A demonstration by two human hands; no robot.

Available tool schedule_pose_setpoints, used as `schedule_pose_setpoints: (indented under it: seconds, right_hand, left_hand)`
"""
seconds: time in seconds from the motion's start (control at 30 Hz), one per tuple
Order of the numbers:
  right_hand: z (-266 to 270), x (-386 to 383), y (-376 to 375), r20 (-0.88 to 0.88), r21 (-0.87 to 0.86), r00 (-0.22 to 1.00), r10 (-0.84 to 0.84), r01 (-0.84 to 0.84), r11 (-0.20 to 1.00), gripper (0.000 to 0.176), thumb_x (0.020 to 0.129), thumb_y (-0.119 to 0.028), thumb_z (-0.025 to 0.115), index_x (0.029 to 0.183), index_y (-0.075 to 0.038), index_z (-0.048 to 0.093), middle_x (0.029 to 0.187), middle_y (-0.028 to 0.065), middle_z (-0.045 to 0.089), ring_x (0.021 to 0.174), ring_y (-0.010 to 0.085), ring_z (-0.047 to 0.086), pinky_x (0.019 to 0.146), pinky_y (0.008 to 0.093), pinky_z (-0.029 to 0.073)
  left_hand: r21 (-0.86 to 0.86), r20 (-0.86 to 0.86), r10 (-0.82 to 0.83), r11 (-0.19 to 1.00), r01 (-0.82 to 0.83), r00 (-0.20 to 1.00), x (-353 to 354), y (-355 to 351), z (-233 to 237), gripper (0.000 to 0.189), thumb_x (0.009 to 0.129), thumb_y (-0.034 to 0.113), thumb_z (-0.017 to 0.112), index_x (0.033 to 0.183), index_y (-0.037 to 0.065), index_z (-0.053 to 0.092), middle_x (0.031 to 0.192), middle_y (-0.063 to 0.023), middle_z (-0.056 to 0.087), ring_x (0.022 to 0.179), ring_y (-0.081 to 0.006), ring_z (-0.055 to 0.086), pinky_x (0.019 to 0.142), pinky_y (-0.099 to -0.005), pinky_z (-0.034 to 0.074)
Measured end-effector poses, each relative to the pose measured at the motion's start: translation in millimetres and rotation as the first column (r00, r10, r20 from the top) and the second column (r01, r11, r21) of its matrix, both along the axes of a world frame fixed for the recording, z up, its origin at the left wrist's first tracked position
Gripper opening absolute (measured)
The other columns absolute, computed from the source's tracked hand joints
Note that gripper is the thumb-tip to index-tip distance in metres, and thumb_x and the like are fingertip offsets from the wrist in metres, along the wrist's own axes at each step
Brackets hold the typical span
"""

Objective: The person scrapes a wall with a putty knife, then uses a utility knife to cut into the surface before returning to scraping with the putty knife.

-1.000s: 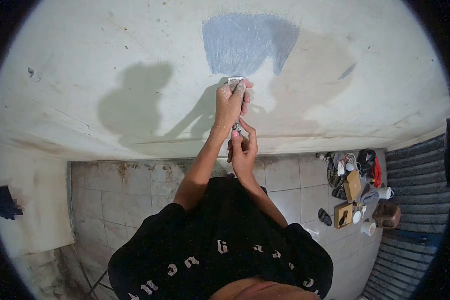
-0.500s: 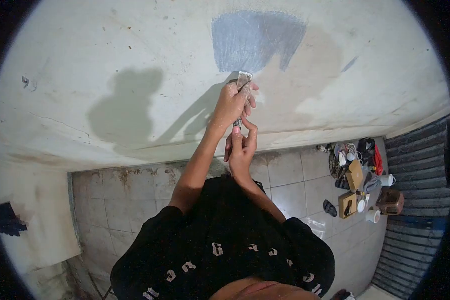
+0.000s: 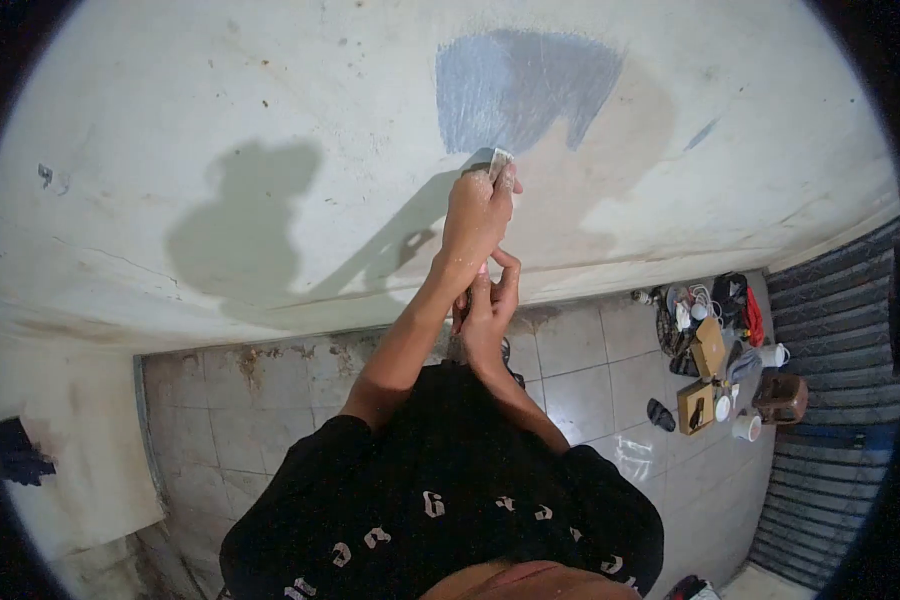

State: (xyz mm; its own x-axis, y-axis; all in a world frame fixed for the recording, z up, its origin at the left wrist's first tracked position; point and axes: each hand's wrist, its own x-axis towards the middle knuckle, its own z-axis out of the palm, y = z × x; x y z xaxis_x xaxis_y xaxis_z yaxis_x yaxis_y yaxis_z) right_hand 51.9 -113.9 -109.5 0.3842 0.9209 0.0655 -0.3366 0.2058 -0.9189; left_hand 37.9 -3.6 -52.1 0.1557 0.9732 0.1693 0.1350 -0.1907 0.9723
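Observation:
My left hand (image 3: 478, 215) is wrapped round a putty knife, close behind its flat blade (image 3: 499, 160). White dust marks the fingers and wrist. The blade's tip lies just below a blue-grey patch (image 3: 515, 85) on the pale wall (image 3: 370, 120). Below, my right hand (image 3: 488, 315) is closed round the lower handle of the same tool, its thumb along the top. My left hand and wrist hide most of the handle.
Tiled floor (image 3: 580, 395) runs along the wall's foot. At the right lie an open cardboard box (image 3: 695, 408), a dark sandal (image 3: 660, 414), white tubs (image 3: 746, 428), a brown container (image 3: 782, 398) and a red bag (image 3: 754, 318), beside a corrugated shutter (image 3: 830, 340).
My left hand has turned and now covers more of the tool, its fingers closer together. Both hands and the blade sit slightly lower in view, and the wall patch has shifted down and right.

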Motion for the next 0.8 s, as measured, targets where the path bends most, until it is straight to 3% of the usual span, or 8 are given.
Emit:
schedule_pose_setpoints:
  seconds: [0.1, 0.2, 0.3, 0.4, 0.6, 0.8]
  right_hand:
    - [1.9, 3.4, -1.4, -0.02, -0.022, 1.0, 0.021, -0.021, 1.0, 0.024, 0.101, -0.021, 0.045, 0.121, -0.008, 0.042, 0.055, -0.0009, 0.044, 0.037, 0.0055, 0.035, 0.031, 0.0213, 0.026]
    - [-0.2, 8.1, -0.9, -0.061, -0.033, 0.998, 0.021, -0.023, 0.999, 0.024, 0.101, -0.021, 0.046, 0.121, -0.007, 0.042, 0.054, -0.001, 0.044, 0.037, 0.0054, 0.035, 0.031, 0.0211, 0.026]
    - [-1.2, 10.9, -0.4, -0.053, -0.005, 0.998, 0.017, -0.017, 1.0, 0.025, 0.101, -0.02, 0.047, 0.12, -0.006, 0.043, 0.053, -0.0013, 0.044, 0.037, 0.0053, 0.034, 0.031, 0.021, 0.026]
    - [-1.3, 14.0, 2.2, -0.024, -0.004, 1.0, 0.003, -0.003, 1.0, 0.025, 0.1, -0.019, 0.047, 0.12, -0.005, 0.043, 0.053, -0.0015, 0.044, 0.037, 0.0052, 0.034, 0.03, 0.0212, 0.025]
    - [-2.3, 23.1, 3.4, -0.014, 0.05, 1.0, 0.012, -0.011, 0.999, 0.025, 0.1, -0.017, 0.047, 0.12, -0.004, 0.043, 0.053, -0.0015, 0.044, 0.037, 0.0044, 0.034, 0.03, 0.0211, 0.025]
    - [1.5, 26.2, 3.4, 0.102, 0.012, 0.994, -0.03, 0.029, 1.0, 0.028, 0.099, -0.019, 0.052, 0.122, -0.004, 0.045, 0.052, -0.0024, 0.043, 0.039, 0.0042, 0.035, 0.035, 0.023, 0.025]
  left_hand:
    - [-0.061, -0.071, 0.014, 0.998, -0.018, 0.997, 0.3, -1.3, 4.4, 0.031, 0.097, 0.023, 0.048, 0.08, -0.001, 0.059, 0.051, -0.0095, 0.051, 0.041, -0.0221, 0.051, 0.047, -0.0379, 0.042]
    - [0.025, -0.069, 0.076, 0.997, -0.074, 0.995, 6.5, 1.4, -2.5, 0.032, 0.097, 0.023, 0.048, 0.08, -0.001, 0.059, 0.053, -0.0105, 0.052, 0.046, -0.0239, 0.053, 0.051, -0.0387, 0.043]
    - [-0.042, -0.094, 0.027, 0.999, -0.031, 0.995, 7.0, -0.3, 3.4, 0.031, 0.097, 0.023, 0.048, 0.08, -0.001, 0.06, 0.055, -0.012, 0.053, 0.05, -0.0249, 0.053, 0.054, -0.0397, 0.043]
    - [0.002, -0.039, 0.049, 0.999, -0.049, 0.998, 11.8, 2.4, 1.8, 0.03, 0.096, 0.022, 0.048, 0.08, -0.001, 0.06, 0.054, -0.0122, 0.051, 0.049, -0.0251, 0.051, 0.053, -0.0399, 0.041]
    - [-0.063, 0.035, 0.03, 0.998, -0.028, 0.999, 16.8, 3.5, 3.3, 0.027, 0.096, 0.02, 0.048, 0.08, 0.001, 0.059, 0.048, -0.0067, 0.046, 0.039, -0.0179, 0.045, 0.042, -0.0352, 0.037]
    - [-0.067, 0.225, -0.031, 0.997, 0.047, 0.974, 16.5, -1.4, 2.4, 0.034, 0.099, 0.029, 0.048, 0.081, 0.002, 0.058, 0.05, 0.0008, 0.044, 0.035, -0.007, 0.039, 0.033, -0.0244, 0.03]
